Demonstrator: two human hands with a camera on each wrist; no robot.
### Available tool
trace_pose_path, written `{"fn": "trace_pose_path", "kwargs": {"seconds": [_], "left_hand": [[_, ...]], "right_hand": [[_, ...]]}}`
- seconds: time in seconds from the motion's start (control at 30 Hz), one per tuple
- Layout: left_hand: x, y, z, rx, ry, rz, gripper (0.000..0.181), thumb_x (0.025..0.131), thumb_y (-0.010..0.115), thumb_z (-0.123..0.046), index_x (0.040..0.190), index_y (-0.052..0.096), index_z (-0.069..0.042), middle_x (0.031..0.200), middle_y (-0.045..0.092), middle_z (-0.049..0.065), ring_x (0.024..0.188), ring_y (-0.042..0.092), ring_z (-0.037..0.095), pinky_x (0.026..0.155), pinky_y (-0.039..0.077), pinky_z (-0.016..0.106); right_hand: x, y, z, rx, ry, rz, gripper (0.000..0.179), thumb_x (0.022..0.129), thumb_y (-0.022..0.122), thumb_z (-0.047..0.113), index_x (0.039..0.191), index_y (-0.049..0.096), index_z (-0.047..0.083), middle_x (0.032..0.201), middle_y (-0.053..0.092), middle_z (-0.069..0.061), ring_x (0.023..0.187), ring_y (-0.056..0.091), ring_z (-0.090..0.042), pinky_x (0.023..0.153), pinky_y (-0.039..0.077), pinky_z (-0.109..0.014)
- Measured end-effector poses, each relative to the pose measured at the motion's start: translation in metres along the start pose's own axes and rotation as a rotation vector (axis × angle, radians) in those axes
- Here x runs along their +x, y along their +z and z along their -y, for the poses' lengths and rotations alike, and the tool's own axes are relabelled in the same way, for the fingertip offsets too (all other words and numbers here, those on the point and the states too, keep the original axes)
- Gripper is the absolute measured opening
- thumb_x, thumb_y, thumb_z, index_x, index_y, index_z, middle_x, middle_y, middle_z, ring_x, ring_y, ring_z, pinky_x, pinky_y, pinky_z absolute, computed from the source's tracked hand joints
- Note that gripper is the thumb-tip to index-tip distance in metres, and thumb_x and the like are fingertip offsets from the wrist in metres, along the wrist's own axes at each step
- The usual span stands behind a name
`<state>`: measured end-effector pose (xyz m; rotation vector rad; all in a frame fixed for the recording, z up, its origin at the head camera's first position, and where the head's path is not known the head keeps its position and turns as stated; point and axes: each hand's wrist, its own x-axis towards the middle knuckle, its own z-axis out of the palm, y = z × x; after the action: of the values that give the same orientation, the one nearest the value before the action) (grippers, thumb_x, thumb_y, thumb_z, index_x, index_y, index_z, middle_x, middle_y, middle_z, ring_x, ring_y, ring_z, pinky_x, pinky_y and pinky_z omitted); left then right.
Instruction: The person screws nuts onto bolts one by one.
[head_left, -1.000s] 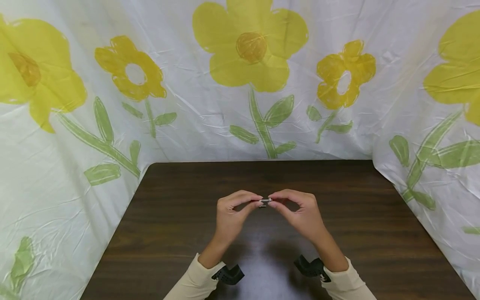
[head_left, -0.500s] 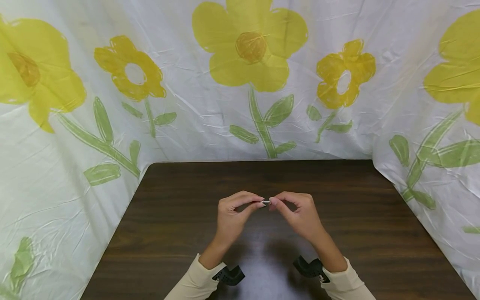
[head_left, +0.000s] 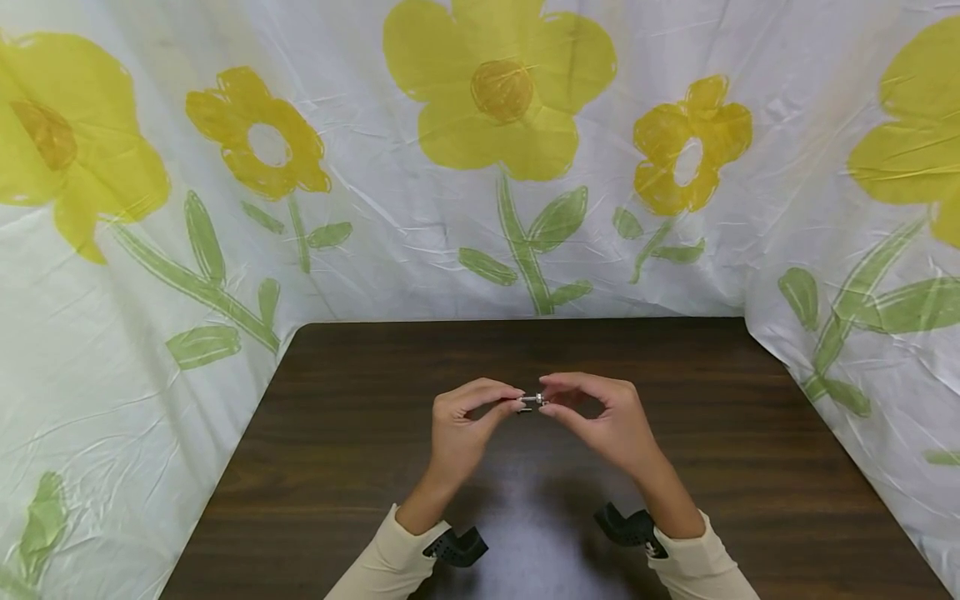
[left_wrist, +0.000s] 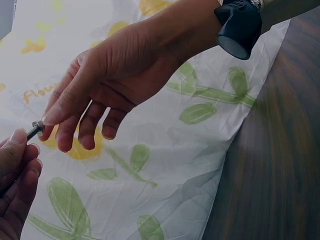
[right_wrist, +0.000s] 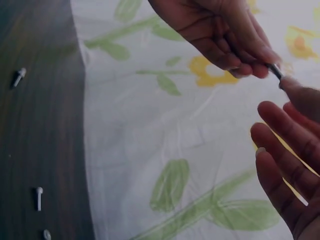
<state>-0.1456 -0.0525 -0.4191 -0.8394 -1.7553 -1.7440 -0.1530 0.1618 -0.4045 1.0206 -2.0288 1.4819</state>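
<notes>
In the head view my left hand [head_left: 463,425] pinches a small metal bolt [head_left: 529,399] between thumb and fingertips, above the middle of the table. A wider, nut-like silver piece [left_wrist: 38,127] sits on the bolt's end towards my right hand [head_left: 611,421]. The right thumb and index finger are spread around that end, with the silver piece showing in the gap. In the left wrist view the right thumb tip overlaps it, while the other right fingers hang loosely. Just under the left fingertips a second small metal piece [head_left: 525,410] shows.
The dark wooden table [head_left: 360,358] lies below, with a white flowered cloth [head_left: 405,217] hanging behind and at both sides. In the right wrist view two bolts, one upper [right_wrist: 19,77] and one lower [right_wrist: 39,198], and a small nut-like piece [right_wrist: 46,234] lie on the table.
The right thumb and index finger first closed over the bolt's end, hiding the nut-like piece, then spread apart, uncovering it. The left hand has kept its pinch almost in place.
</notes>
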Motion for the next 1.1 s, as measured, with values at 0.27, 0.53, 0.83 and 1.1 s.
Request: {"fn": "trace_pose_path", "kwargs": {"seconds": [0.27, 0.53, 0.83, 1.1], "left_hand": [[-0.001, 0.000, 0.001, -0.011, -0.002, 0.006, 0.017, 0.081, 0.079, 0.010, 0.096, 0.078, 0.002, 0.089, 0.075, 0.012, 0.081, 0.072, 0.020, 0.071, 0.060, 0.029], [-0.001, 0.001, 0.002, -0.026, 0.016, 0.012, 0.017, 0.081, 0.078, 0.011, 0.096, 0.078, 0.003, 0.089, 0.075, 0.013, 0.081, 0.072, 0.021, 0.071, 0.060, 0.029], [-0.001, 0.002, 0.001, -0.021, 0.032, 0.025, 0.016, 0.080, 0.079, 0.010, 0.095, 0.078, 0.003, 0.088, 0.075, 0.012, 0.081, 0.072, 0.021, 0.071, 0.060, 0.030], [0.000, 0.003, 0.000, -0.023, 0.042, 0.043, 0.016, 0.080, 0.079, 0.010, 0.094, 0.078, 0.002, 0.088, 0.075, 0.011, 0.080, 0.071, 0.021, 0.070, 0.060, 0.030]], "right_hand": [[0.002, 0.006, 0.001, 0.025, -0.084, -0.020, 0.042, 0.070, 0.083, -0.017, 0.106, 0.077, 0.005, 0.095, 0.076, -0.008, 0.078, 0.071, -0.015, 0.067, 0.057, -0.022], [0.000, 0.008, 0.000, 0.032, -0.080, -0.002, 0.037, 0.073, 0.082, -0.016, 0.103, 0.077, 0.005, 0.092, 0.076, -0.006, 0.077, 0.070, -0.013, 0.067, 0.056, -0.020], [-0.001, 0.008, 0.000, 0.045, -0.023, 0.043, 0.023, 0.085, 0.077, -0.007, 0.097, 0.077, 0.013, 0.084, 0.075, -0.001, 0.073, 0.071, -0.014, 0.066, 0.058, -0.027], [-0.001, 0.011, 0.002, 0.030, 0.018, 0.052, 0.030, 0.092, 0.066, -0.011, 0.081, 0.074, 0.016, 0.075, 0.072, 0.005, 0.070, 0.069, -0.011, 0.067, 0.055, -0.023]]}}
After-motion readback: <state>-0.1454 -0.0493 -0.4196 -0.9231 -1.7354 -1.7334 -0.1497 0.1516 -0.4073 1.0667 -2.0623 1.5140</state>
